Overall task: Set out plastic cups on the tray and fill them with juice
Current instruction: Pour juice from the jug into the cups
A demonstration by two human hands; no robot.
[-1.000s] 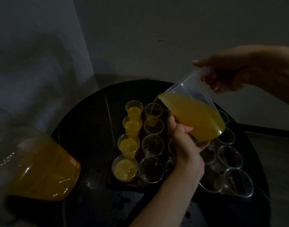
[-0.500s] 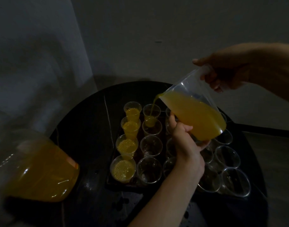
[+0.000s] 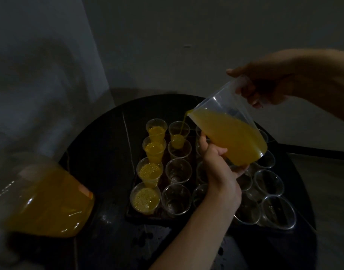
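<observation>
A clear plastic jug (image 3: 231, 137) of orange juice is tilted over a dark tray (image 3: 145, 218) of clear plastic cups. My right hand (image 3: 264, 88) grips the jug's handle at the upper right. My left hand (image 3: 220, 168) cups the jug's base from below, thumb up its side. A thin stream of juice falls from the spout into the far cup of the second column (image 3: 178, 134), which is partly full. The left column of cups (image 3: 148, 173) holds juice. The nearer cups of the second column (image 3: 177, 199) are empty. My left arm hides part of the third column.
The tray sits on a round black table (image 3: 101, 152) against a grey wall. Several more empty cups (image 3: 268, 195) stand at the right of the tray. A large bottle of orange juice (image 3: 46, 201) lies blurred at the near left. The light is dim.
The jug has stayed tilted with both hands on it, and the stream keeps running. The juice in the far second-column cup has risen a little.
</observation>
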